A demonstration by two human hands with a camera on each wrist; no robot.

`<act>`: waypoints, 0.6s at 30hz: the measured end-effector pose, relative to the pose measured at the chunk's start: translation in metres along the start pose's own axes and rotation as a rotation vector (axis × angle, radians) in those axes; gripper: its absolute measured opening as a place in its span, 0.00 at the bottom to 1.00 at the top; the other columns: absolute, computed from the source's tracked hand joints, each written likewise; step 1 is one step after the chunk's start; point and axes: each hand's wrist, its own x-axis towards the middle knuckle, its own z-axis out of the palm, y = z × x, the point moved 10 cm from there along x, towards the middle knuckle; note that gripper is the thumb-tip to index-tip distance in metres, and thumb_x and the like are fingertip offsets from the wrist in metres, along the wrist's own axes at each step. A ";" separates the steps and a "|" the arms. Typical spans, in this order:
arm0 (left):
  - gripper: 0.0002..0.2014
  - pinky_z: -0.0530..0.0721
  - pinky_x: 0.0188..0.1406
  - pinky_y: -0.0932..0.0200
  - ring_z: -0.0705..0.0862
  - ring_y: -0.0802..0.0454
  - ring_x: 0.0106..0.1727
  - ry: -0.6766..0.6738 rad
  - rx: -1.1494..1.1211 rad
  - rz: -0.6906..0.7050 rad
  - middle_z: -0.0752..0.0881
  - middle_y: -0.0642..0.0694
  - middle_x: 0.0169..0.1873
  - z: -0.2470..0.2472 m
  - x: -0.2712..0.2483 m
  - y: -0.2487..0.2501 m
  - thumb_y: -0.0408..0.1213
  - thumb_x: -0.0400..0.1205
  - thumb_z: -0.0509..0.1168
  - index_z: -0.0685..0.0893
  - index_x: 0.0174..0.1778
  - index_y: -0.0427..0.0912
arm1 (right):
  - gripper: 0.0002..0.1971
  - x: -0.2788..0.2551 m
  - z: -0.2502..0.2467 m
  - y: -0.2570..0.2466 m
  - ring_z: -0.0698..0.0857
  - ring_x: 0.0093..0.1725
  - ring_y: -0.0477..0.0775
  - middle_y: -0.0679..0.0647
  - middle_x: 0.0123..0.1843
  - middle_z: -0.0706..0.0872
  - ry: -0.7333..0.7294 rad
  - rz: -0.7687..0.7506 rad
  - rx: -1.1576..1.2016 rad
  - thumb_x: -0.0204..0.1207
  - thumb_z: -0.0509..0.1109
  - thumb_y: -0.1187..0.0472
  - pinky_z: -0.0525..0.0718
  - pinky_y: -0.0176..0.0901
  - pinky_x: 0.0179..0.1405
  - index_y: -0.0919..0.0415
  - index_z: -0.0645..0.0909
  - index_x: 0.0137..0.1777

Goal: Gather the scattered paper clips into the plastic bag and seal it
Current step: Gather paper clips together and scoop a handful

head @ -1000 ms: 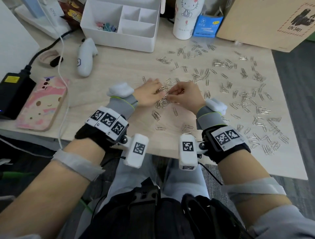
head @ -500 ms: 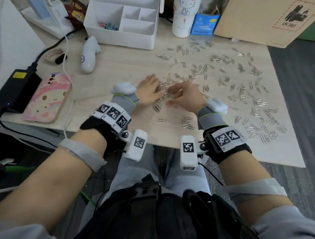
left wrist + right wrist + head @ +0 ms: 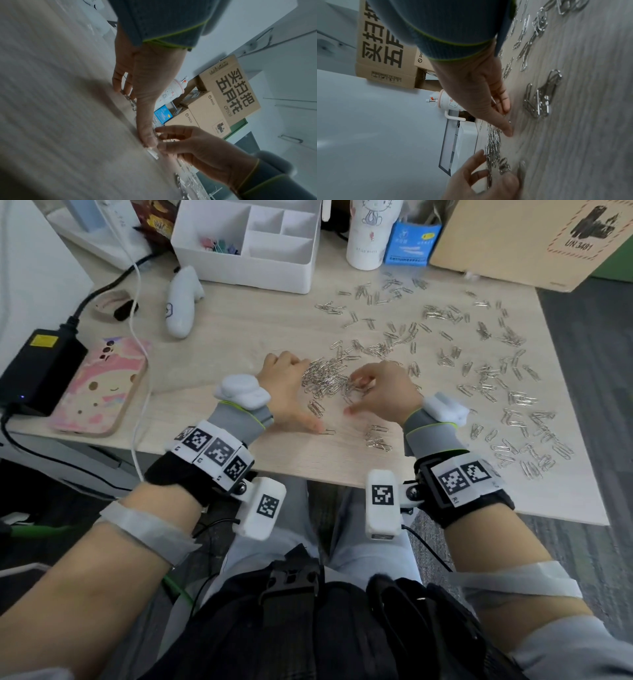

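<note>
Silver wire paper clips (image 3: 442, 361), far too many to count, lie scattered over the wooden counter (image 3: 246, 330), heaped between two hands. The left hand (image 3: 287, 392) rests flat, fingers relaxed; the right hand (image 3: 383, 395) has its fingers loosely curled over the pile, grip unclear.

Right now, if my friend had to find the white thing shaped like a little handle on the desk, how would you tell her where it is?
Start at the big white organizer box at the back of the desk. Just in front of its left corner lies the white controller, between the box and the pink phone. It is the only smooth, rounded white piece lying flat there, with a small dark logo on it.
</note>
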 end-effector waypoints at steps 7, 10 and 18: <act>0.41 0.76 0.63 0.50 0.76 0.39 0.63 0.104 -0.238 0.040 0.76 0.36 0.61 -0.001 0.017 0.013 0.53 0.61 0.79 0.76 0.69 0.43 | 0.20 0.009 0.009 -0.006 0.82 0.40 0.46 0.54 0.46 0.86 0.028 -0.015 0.158 0.62 0.74 0.73 0.82 0.34 0.44 0.63 0.86 0.55; 0.31 0.75 0.61 0.53 0.77 0.40 0.62 0.159 -0.241 0.053 0.78 0.38 0.60 -0.011 0.023 0.011 0.50 0.66 0.77 0.80 0.64 0.45 | 0.14 0.011 -0.003 0.001 0.80 0.28 0.32 0.53 0.41 0.85 0.129 0.005 0.311 0.66 0.73 0.71 0.80 0.29 0.41 0.66 0.87 0.52; 0.46 0.73 0.66 0.51 0.70 0.40 0.67 0.070 -0.144 0.089 0.73 0.41 0.65 -0.002 0.033 0.017 0.58 0.56 0.79 0.74 0.71 0.48 | 0.14 0.013 0.003 0.015 0.86 0.48 0.56 0.68 0.51 0.88 0.099 0.098 0.603 0.69 0.67 0.78 0.84 0.49 0.61 0.72 0.84 0.54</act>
